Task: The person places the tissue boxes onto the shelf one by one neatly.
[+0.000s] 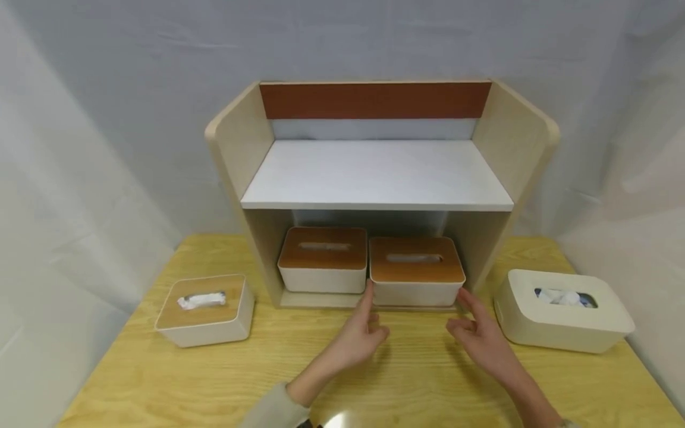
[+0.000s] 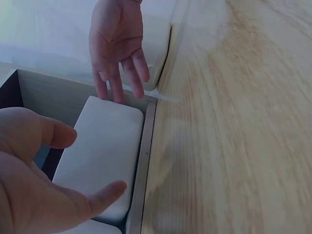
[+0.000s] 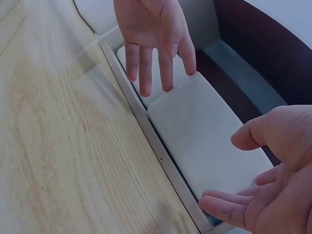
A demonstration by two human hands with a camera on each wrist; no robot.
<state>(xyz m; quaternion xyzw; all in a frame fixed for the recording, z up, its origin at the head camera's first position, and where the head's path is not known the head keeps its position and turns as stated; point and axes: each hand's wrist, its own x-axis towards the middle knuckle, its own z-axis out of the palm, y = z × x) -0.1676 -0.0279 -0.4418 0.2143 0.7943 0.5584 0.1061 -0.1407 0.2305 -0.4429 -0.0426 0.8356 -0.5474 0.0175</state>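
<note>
Two tissue boxes with brown wood-look lids and white sides stand side by side in the lower compartment of a small shelf [image 1: 377, 175]. At the front corners of the right-hand tissue box [image 1: 417, 293] are both my hands, one on each side. My left hand [image 1: 355, 339] has its fingers extended to the box's left corner, close to the neighbouring tissue box [image 1: 323, 279]. Fingertips of my right hand [image 1: 484, 342] reach the right corner, near the shelf's side panel. In the left wrist view, the white front of the box [image 2: 102, 151] lies between the two spread hands.
On the left of the wooden table [image 1: 412, 386] is a smaller tissue box [image 1: 206, 309] with a light wood lid and a tissue in its slot. A cream tissue box [image 1: 567, 324] stands to the right. White sheeting [image 1: 134, 148] hangs behind the shelf.
</note>
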